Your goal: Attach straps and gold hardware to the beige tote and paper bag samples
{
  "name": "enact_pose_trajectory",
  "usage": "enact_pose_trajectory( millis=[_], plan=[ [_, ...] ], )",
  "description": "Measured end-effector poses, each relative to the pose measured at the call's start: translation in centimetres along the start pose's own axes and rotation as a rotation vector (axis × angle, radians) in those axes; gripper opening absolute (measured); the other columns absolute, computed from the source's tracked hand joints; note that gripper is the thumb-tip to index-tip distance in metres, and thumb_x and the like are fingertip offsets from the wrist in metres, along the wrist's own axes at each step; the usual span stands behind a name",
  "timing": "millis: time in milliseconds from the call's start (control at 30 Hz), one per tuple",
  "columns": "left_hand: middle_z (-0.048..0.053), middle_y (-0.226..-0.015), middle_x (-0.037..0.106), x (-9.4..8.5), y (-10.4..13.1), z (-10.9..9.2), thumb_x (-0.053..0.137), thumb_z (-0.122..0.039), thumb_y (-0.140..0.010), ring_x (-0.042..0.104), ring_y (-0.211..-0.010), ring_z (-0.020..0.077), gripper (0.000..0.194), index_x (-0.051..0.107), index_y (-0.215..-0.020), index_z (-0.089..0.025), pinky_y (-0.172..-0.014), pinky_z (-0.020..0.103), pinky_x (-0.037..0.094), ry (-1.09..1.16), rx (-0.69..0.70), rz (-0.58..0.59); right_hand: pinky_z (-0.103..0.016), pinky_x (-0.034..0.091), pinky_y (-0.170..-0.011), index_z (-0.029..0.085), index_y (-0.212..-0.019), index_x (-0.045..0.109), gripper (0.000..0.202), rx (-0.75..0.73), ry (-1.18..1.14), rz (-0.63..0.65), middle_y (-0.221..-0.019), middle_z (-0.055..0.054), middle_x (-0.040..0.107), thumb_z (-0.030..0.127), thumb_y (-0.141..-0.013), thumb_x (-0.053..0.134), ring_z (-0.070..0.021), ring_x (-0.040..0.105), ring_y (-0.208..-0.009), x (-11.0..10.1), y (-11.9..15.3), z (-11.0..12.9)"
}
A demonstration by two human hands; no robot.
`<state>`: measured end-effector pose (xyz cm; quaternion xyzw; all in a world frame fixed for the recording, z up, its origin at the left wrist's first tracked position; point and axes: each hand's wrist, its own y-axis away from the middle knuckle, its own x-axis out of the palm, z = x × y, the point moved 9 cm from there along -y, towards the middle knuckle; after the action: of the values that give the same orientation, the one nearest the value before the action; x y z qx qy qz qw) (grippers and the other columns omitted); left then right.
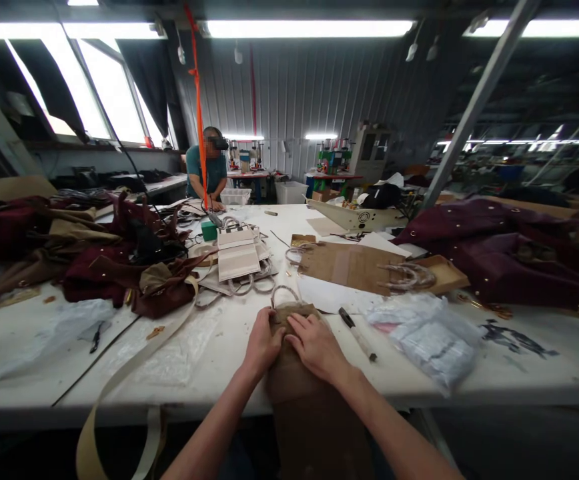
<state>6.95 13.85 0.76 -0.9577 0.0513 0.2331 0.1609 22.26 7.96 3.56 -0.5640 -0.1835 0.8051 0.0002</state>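
A brown fabric piece [302, 400] with a rope handle [285, 291] at its far end lies over the table's front edge and hangs down toward me. My left hand [264, 340] grips its left edge near the handle, thumb on top and fingers curled at the side. My right hand [314, 343] rests on top of the same cloth, its fingers bent slightly and apart, pressing it near the left thumb. A dark-handled tool [357, 335] lies just right of my right hand. Beyond the hands is a stack of cream panels with rope handles [238, 253].
Maroon bags [154, 287] are heaped at left, and maroon fabric [494, 247] at right. A brown panel stack [344, 263], a clear plastic bag [429, 333] and a pale strap [134, 360] lie on the white table [209, 380]. Another person [206, 167] leans over the far end.
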Motion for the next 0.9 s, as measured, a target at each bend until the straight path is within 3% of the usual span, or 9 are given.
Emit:
enact_pose_trajectory(
  millis=[133,233,467,600,733,900],
  plan=[
    [0.018,-0.150,0.063,-0.1,-0.1,0.7,0.075,-0.022,-0.090,0.063,-0.142,0.0331,0.066,0.047,-0.149,-0.019,-0.125,0.051,0.048,0.021,-0.076,-0.004,-0.064,0.044,-0.122,0.015,-0.172,0.048,0.074,0.322,0.109,-0.085,-0.182,-0.020,0.039,0.056,-0.111,0.050,-0.0468,0.053,-0.149,0.1,-0.5,-4.4],
    [0.020,-0.160,0.058,0.2,-0.2,0.9,0.073,-0.024,-0.092,0.058,-0.149,0.0331,0.069,0.044,-0.154,-0.018,-0.130,0.051,0.044,0.036,-0.073,-0.015,-0.061,0.043,-0.123,0.014,-0.174,0.041,0.078,0.454,0.074,-0.064,-0.182,-0.021,0.040,0.061,-0.112,0.043,-0.0470,0.053,-0.152,1.0,0.1,-6.4],
    [0.012,-0.130,0.069,-0.1,-0.3,0.0,0.073,-0.020,-0.089,0.065,-0.125,0.0330,0.044,0.060,-0.131,-0.021,-0.117,0.050,0.051,0.073,-0.026,-0.016,-0.056,0.046,-0.124,0.014,-0.168,0.051,0.075,0.419,0.072,-0.058,-0.167,-0.021,0.059,0.059,-0.109,0.043,-0.0454,0.059,-0.145,1.3,0.5,-6.0],
    [0.011,-0.126,0.071,-0.9,0.9,-0.1,0.081,-0.020,-0.084,0.067,-0.119,0.0309,0.050,0.061,-0.129,-0.023,-0.111,0.046,0.054,0.081,-0.046,-0.045,-0.057,0.049,-0.123,0.015,-0.162,0.057,0.082,0.344,0.076,-0.127,-0.163,-0.022,0.062,0.072,-0.106,0.038,-0.0466,0.060,-0.145,1.9,1.6,-6.2],
    [0.013,-0.129,0.072,-1.0,1.7,0.7,0.083,-0.024,-0.083,0.067,-0.120,0.0292,0.053,0.062,-0.132,-0.020,-0.111,0.044,0.053,0.137,-0.100,-0.067,-0.060,0.049,-0.122,0.009,-0.160,0.057,0.088,0.298,0.069,-0.179,-0.159,-0.022,0.065,0.074,-0.106,0.032,-0.0469,0.062,-0.139,3.4,2.0,-7.6],
    [0.015,-0.136,0.071,-0.7,1.8,2.0,0.087,-0.030,-0.080,0.067,-0.125,0.0312,0.067,0.062,-0.141,-0.019,-0.114,0.046,0.053,0.180,-0.169,-0.042,-0.063,0.052,-0.117,0.012,-0.160,0.059,0.093,0.307,0.114,-0.183,-0.158,-0.021,0.067,0.079,-0.102,0.031,-0.0503,0.066,-0.131,4.7,2.0,-8.9]
  ],
)
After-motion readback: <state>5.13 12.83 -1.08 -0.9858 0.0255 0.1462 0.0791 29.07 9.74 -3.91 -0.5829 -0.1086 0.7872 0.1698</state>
